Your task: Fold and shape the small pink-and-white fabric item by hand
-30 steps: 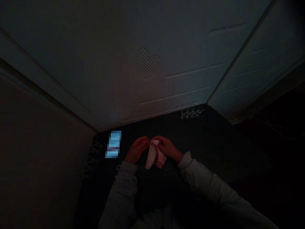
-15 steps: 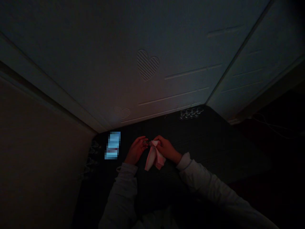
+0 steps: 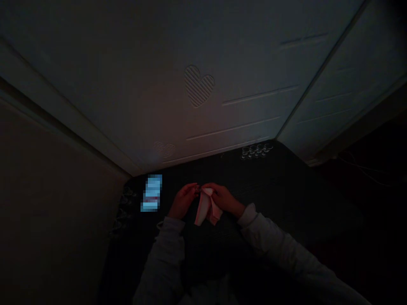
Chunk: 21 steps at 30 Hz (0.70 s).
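In the dim head view my left hand (image 3: 184, 199) has its fingers closed around a small clear glass (image 3: 197, 189), mostly hidden by the fingertips. My right hand (image 3: 224, 198) pinches a pink and white cloth (image 3: 205, 207) and presses part of it against the glass. Two loose folds of the cloth hang below the fingers. Both hands meet over the dark tabletop (image 3: 273, 199).
Several small stemmed glasses (image 3: 256, 151) stand in rows at the table's back right. More glassware (image 3: 122, 207) lines the left edge. A lit, pixelated phone screen (image 3: 151, 193) lies left of my hands. Behind rises a pale panel with an embossed heart (image 3: 199, 87).
The fingers of my left hand have closed further over the glass, and my right hand with the cloth has shifted slightly. The whole view has moved a little.
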Available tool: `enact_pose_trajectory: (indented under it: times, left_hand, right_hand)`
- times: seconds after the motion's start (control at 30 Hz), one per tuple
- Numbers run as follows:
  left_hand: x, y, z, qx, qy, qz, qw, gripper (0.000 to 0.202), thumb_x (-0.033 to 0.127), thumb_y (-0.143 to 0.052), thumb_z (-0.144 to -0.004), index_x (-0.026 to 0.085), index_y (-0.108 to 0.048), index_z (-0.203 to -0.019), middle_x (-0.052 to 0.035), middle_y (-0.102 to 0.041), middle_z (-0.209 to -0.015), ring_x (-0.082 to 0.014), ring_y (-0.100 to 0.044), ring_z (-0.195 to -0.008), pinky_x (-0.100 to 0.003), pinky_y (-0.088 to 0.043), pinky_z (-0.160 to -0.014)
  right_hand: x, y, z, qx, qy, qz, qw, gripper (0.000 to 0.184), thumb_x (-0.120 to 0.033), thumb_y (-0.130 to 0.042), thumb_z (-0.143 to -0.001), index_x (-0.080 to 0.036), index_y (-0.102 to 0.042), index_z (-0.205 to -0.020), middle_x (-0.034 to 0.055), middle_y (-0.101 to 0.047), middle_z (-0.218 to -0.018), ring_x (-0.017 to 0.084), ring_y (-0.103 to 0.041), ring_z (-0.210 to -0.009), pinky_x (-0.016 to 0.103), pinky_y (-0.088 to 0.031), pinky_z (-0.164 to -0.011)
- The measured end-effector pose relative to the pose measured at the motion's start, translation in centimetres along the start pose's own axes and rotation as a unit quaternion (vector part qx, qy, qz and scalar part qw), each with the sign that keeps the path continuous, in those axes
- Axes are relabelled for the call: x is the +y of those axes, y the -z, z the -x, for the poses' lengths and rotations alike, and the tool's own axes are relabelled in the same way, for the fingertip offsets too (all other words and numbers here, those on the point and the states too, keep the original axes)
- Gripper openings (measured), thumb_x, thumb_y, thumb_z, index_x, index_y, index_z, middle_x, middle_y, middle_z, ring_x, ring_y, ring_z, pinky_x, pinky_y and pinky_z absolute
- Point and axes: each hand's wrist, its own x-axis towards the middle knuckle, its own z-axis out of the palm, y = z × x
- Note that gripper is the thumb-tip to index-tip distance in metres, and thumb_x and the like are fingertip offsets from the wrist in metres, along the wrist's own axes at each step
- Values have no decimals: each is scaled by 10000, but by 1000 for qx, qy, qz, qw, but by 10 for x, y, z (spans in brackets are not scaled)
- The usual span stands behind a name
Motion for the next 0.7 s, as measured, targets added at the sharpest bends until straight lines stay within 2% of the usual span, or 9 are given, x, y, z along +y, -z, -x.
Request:
enact_pose_trajectory:
  times: [0.13,0.47,0.6,0.7]
  left_hand:
    - [0,1,0,-6,1,6,1000,261,209,-627,-673,168,-607,-930,-66,-621,-946,-164,-555,-871,-296,-407,-768]
    - [0,1,0,-7,-2,11,1000,252,210,-614,-686,169,-608,-935,-72,-611,-984,-163,-556,-881,-304,-406,-795]
    - [2,-3,0,15,4,28,999,266,275,-596,-701,164,-599,-943,-77,-615,-949,-166,-562,-859,-300,-422,-754]
    - [1,-4,0,43,2,-21,999,300,359,-546,-731,159,-596,-949,-59,-611,-852,-137,-562,-744,-268,-430,-656]
  right_hand:
    - [0,0,0,8,-8,12,1000,353,-32,-367,-710,-167,-568,-967,43,-624,-927,140,-567,-852,268,-423,-762]
    - [0,-3,0,2,4,21,1000,322,-35,-368,-730,-164,-546,-966,44,-609,-919,136,-557,-850,254,-414,-758]
    - [1,-3,0,16,3,25,1000,309,-42,-366,-740,-157,-542,-966,48,-607,-916,135,-555,-840,254,-414,-748]
    - [2,-3,0,18,1,27,999,304,-44,-368,-744,-162,-545,-962,43,-607,-916,132,-555,-846,251,-411,-749]
